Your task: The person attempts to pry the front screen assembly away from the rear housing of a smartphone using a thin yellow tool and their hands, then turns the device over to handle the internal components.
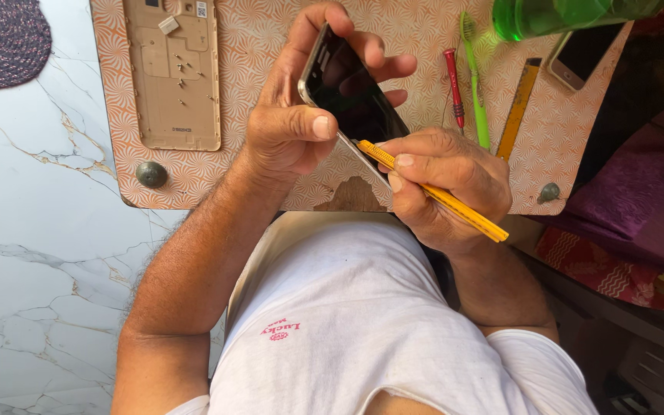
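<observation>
The left hand [290, 131] hid most of the smartphone's [351, 96] metal edge, its fingers curled around the glossy dark slab held above the patterned counter [263, 38]. The right hand [443, 184] had its fingers pinched on a yellow tool [455, 206], tip touching the phone's lower edge. A green bottle [555, 15] was cut off at the top. A flat beige back cover [172, 73] lay nearby.

A gold phone back cover [171, 73] lies at the patterned board's [263, 31] left end; a red screwdriver [454, 86], green toothbrush [475, 84] and yellow ruler [518, 107] lie side by side near its right end; a second phone [582, 54] rests under a green bottle [555, 15] at the far right corner.
</observation>
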